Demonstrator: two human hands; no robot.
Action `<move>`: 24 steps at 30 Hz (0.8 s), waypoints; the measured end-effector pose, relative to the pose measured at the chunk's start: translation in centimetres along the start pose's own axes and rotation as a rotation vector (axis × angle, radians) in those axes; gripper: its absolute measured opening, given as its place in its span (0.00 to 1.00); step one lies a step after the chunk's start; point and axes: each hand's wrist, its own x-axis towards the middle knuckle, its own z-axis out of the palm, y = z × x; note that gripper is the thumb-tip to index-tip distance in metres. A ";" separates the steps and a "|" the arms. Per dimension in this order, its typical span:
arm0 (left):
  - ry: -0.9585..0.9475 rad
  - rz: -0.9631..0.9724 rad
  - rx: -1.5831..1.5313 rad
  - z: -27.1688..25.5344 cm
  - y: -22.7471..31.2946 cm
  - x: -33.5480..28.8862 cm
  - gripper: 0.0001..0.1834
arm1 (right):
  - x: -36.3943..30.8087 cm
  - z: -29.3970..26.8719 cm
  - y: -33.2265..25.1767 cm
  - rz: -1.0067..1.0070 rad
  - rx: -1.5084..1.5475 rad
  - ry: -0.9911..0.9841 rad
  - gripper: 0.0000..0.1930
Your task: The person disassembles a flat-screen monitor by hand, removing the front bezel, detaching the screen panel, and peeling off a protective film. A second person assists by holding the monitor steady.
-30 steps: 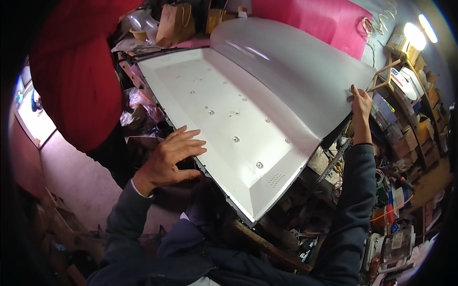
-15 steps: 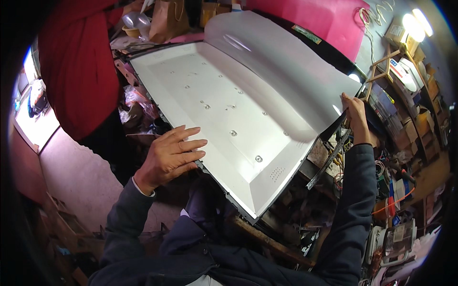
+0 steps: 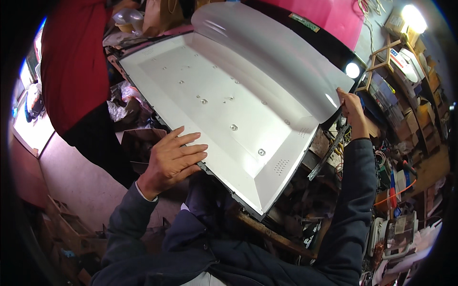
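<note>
A large shallow white backlight tray [image 3: 191, 95] with a black frame lies tilted before me, with several round lens-capped LEDs on its floor. My left hand [image 3: 174, 162] rests on its near left rim, fingers spread flat over the white surface; its thumb is hidden. Over the tray's far right side, a flexible grey-white diffuser sheet [image 3: 272, 52] is bent upward in a curve. My right hand [image 3: 352, 112] pinches the near right corner of this sheet, fingers closed, above the tray's right edge.
A person in a red top [image 3: 71, 66] stands at the left. Behind the sheet is a pink surface [image 3: 329, 19] beside a black panel with a small green board [image 3: 304, 22]. Cluttered shelves [image 3: 415, 105] fill the right; a wooden beam [image 3: 272, 236] lies below the tray.
The tray and diffuser sheet sit slightly further up and left in view, with the sheet still bent back. Both hands keep their places on tray and sheet. The person in red has shifted slightly.
</note>
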 end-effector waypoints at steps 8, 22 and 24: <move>0.007 0.022 -0.049 -0.1 -0.2 0.1 0.22 | -0.7 0.0 0.8 -0.005 -0.089 -0.027 0.30; -0.065 0.016 -0.050 -0.5 0.1 1.2 0.29 | -3.2 2.6 -0.7 0.011 0.170 -0.166 0.17; -0.072 0.021 -0.053 -0.5 0.1 1.4 0.29 | -2.9 2.9 -0.7 -0.026 0.216 -0.109 0.17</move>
